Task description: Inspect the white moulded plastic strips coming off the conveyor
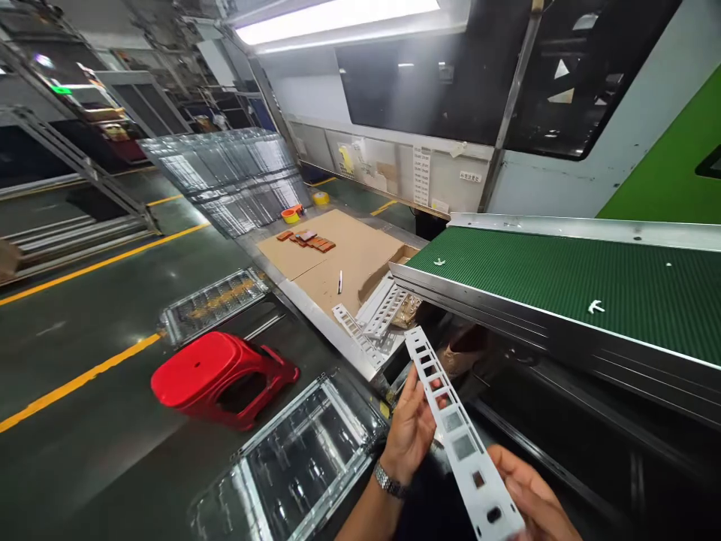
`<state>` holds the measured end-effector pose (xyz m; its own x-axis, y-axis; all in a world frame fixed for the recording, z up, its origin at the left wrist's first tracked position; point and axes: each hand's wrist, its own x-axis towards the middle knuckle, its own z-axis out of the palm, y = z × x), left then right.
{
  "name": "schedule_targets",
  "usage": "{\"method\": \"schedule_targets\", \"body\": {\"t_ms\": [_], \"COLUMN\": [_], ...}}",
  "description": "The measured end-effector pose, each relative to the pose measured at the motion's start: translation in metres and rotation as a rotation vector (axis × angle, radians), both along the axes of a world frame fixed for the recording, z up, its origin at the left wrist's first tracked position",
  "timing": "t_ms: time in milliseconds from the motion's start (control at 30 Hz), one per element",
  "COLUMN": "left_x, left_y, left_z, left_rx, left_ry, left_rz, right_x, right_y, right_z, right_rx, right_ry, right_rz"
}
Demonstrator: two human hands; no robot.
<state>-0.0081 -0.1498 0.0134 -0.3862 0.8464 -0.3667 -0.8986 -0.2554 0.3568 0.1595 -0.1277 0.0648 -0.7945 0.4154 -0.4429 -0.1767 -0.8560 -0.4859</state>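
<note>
You are pinching white slotted strip [457, 427] between left hand [410, 428] and right hand [526, 492], fingertips only; strip risking slipping or flexing, knocking conveyor edge [507, 309]

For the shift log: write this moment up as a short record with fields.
Left hand: left hand grips the white plastic strip at its middle, thumb on the front
Right hand: right hand supports the strip's near end from below
Strip: long, flat, with a row of square holes, tilted away from the person
Ahead: more white strips piled at the edge of a cardboard sheet
Right: green conveyor belt with small white bits on it
Floor: red stool on its side; clear trays beside it
</note>
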Motion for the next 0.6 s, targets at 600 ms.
{"method": "schedule_targets", "body": {"t_ms": [600], "left_x": [0.025], "left_y": [-0.001], "left_z": [-0.045], "left_rx": [-0.186], "left_ry": [-0.382], "left_rz": [-0.166], "right_x": [-0.027], "right_y": [0.007], "right_z": [-0.005], "right_rx": [-0.503], "right_ry": [0.079], "right_rz": [-0.141]}}
